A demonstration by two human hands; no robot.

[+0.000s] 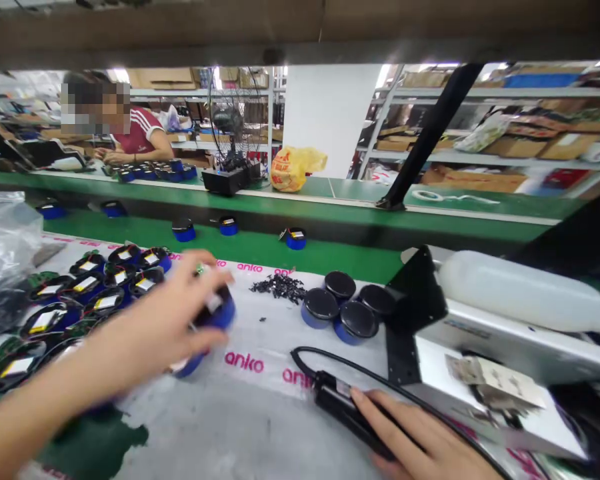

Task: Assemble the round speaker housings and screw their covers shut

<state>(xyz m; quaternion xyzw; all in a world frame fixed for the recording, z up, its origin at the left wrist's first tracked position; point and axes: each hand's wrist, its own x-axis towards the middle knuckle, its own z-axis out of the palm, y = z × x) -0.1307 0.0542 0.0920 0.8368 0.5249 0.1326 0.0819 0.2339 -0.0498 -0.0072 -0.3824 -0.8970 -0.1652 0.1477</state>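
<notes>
Left hand point(177, 310), grip blurred beyond telling, is spanning a round blue plastic housing point(226, 315); right hand point(413, 430) is clasping a black cylindrical tool point(336, 403) slanting forward-left from its fingers.

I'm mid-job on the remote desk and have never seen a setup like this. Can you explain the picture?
There is no robot here: these are a person's two bare hands, seen from one camera worn on their head, looking forward and down. The left hand is blurred, at a blue round unit; I can't tell whether it is gripped. The right hand lies on a black corded tool. On the white sheet are open blue units at left, a scatter of small black parts mid-picture, and four black-topped units farther right. Another person is at the bench beyond.
</notes>
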